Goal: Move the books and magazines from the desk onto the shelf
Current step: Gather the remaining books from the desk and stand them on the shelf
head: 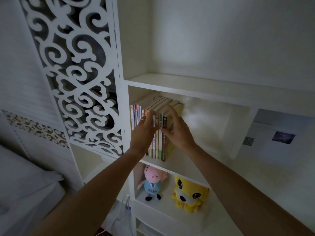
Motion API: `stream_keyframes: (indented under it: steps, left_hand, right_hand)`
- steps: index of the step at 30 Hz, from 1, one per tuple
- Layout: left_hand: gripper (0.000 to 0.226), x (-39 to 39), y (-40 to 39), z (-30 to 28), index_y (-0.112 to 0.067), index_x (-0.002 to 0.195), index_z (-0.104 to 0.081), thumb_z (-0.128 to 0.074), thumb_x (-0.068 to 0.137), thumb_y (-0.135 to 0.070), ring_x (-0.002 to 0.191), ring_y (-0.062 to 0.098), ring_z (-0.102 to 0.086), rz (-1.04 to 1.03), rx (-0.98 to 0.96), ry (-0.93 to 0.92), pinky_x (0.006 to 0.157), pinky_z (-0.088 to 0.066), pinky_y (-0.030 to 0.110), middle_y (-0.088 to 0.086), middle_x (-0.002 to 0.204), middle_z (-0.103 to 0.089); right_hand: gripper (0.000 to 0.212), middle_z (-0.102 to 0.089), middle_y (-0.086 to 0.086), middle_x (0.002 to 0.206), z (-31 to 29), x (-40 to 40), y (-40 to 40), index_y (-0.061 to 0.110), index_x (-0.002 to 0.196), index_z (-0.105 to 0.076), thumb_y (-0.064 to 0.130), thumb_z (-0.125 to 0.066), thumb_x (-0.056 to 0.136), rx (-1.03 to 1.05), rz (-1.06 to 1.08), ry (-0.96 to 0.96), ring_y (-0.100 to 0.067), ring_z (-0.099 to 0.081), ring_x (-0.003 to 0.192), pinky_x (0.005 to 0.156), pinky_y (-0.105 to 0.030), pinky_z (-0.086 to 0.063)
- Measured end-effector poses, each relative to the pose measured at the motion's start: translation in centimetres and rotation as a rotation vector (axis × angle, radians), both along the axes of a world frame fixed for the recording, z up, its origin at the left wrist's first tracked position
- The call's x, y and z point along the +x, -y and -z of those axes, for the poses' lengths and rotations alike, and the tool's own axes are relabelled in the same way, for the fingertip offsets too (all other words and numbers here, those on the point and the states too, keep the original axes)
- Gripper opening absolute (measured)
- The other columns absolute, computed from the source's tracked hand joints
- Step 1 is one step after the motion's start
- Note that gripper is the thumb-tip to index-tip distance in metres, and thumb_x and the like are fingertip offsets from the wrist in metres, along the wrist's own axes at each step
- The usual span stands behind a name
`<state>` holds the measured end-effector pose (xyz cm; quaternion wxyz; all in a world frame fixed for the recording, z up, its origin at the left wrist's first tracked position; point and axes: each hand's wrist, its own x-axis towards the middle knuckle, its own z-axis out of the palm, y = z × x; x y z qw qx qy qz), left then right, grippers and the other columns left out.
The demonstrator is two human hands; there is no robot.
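Open shelf (179,165) space right of the upright books (159,145).

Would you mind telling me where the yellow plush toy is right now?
In the head view, the yellow plush toy sits low and centre, in the shelf compartment under the books, right of the pink pig toy.

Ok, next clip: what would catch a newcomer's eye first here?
Both hands, left hand and right hand, meet at a row of upright books on the left of the middle shelf, fingers against the spines. Below sit a pink pig plush and a yellow plush; a white scrollwork panel fills the upper left.
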<state>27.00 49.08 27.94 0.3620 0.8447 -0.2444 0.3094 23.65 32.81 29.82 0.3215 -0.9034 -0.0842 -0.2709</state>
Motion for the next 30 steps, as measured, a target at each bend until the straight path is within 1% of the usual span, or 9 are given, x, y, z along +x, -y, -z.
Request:
stream_keyframes:
  steps: [4, 7, 10, 13, 17, 20, 23, 27, 30]
  left_hand:
    - [0.044, -0.3, -0.2, -1.2, -0.033, 0.137, -0.041, -0.06, 0.098, -0.031, 0.092, 0.022, -0.071, -0.022, 0.086, 0.018, 0.07, -0.064, 0.037, 0.009, 0.123, -0.063]
    - [0.056, -0.3, -0.1, -1.3, -0.038, 0.147, -0.037, -0.061, 0.098, -0.027, 0.092, 0.022, -0.07, -0.046, 0.136, -0.002, 0.072, -0.063, 0.035, 0.01, 0.13, -0.059]
    - [0.061, -0.2, 0.0, -1.3, -0.033, 0.15, -0.038, -0.062, 0.096, -0.017, 0.083, 0.019, -0.068, -0.045, 0.164, 0.019, 0.067, -0.062, 0.032, 0.01, 0.133, -0.055]
    - [0.041, -0.3, 0.3, -2.2, -0.019, 0.13, -0.054, -0.07, 0.092, -0.024, 0.086, 0.023, -0.067, 0.013, 0.079, -0.023, 0.073, -0.061, 0.035, 0.009, 0.126, -0.053]
    - [0.03, -1.0, 0.8, -2.8, -0.011, 0.108, -0.05, -0.072, 0.089, -0.018, 0.073, 0.018, -0.055, 0.048, -0.029, -0.068, 0.061, -0.047, 0.024, 0.011, 0.115, -0.051]
    - [0.03, -0.9, 1.0, -2.6, -0.012, 0.101, -0.046, -0.073, 0.088, -0.015, 0.063, 0.006, -0.046, 0.056, -0.174, -0.151, 0.053, -0.037, 0.016, 0.004, 0.094, -0.055]
    - [0.016, -0.6, 1.0, -2.5, -0.013, 0.098, -0.049, -0.064, 0.097, -0.018, 0.06, 0.01, -0.052, 0.074, -0.273, -0.187, 0.05, -0.041, 0.011, -0.002, 0.075, -0.056]
    - [0.01, -1.0, 0.2, -1.9, -0.016, 0.09, -0.054, -0.063, 0.095, -0.019, 0.063, 0.01, -0.05, 0.026, -0.277, -0.085, 0.053, -0.033, 0.013, -0.005, 0.073, -0.053]
    - [0.012, -1.5, -0.6, -1.2, -0.02, 0.095, -0.054, -0.06, 0.092, -0.029, 0.066, 0.013, -0.05, 0.077, -0.331, -0.046, 0.057, -0.04, 0.021, -0.003, 0.079, -0.054]
  right_hand:
    - [0.071, -0.065, -0.008, 0.119, -2.5, -0.2, -0.9, 0.039, 0.149, -0.03, 0.025, -0.07, 0.092, -0.084, 0.018, -0.081, -0.016, -0.066, 0.088, 0.081, -0.036, -0.06]
    - [0.063, -0.069, -0.007, 0.115, -2.9, 0.3, -1.5, 0.034, 0.145, -0.037, 0.018, -0.069, 0.093, -0.092, 0.036, -0.12, 0.0, -0.058, 0.066, 0.062, -0.016, -0.05]
    - [0.058, -0.07, -0.007, 0.119, -3.1, 0.5, -1.9, 0.032, 0.141, -0.04, 0.014, -0.067, 0.094, -0.054, 0.043, -0.145, -0.008, -0.067, 0.074, 0.063, -0.016, -0.051]
    - [0.059, -0.066, -0.008, 0.127, -3.2, 0.2, -2.1, 0.034, 0.142, -0.04, 0.01, -0.065, 0.095, -0.011, 0.055, -0.168, -0.02, -0.07, 0.091, 0.072, -0.024, -0.055]
    - [0.066, -0.067, -0.01, 0.122, -3.1, -0.1, -2.1, 0.037, 0.147, -0.032, 0.008, -0.061, 0.096, 0.011, 0.074, -0.217, -0.017, -0.062, 0.078, 0.061, -0.019, -0.048]
    - [0.073, -0.068, -0.011, 0.109, -2.5, 0.2, -2.5, 0.031, 0.15, -0.018, 0.016, -0.063, 0.095, 0.05, 0.156, -0.227, -0.024, -0.065, 0.078, 0.07, -0.034, -0.056]
    - [0.056, -0.07, -0.014, 0.103, -1.9, 0.4, -2.5, 0.02, 0.133, -0.028, 0.018, -0.067, 0.093, 0.116, 0.189, -0.221, -0.031, -0.07, 0.079, 0.074, -0.045, -0.06]
    - [0.047, -0.067, -0.004, 0.094, -1.6, 0.3, -2.4, 0.023, 0.125, -0.038, 0.018, -0.07, 0.092, 0.14, 0.184, -0.184, -0.022, -0.068, 0.072, 0.064, -0.034, -0.057]
    - [0.049, -0.065, -0.002, 0.085, -1.2, 0.1, -2.7, 0.027, 0.13, -0.042, 0.025, -0.072, 0.091, 0.133, 0.251, -0.131, -0.01, -0.062, 0.063, 0.059, -0.026, -0.048]
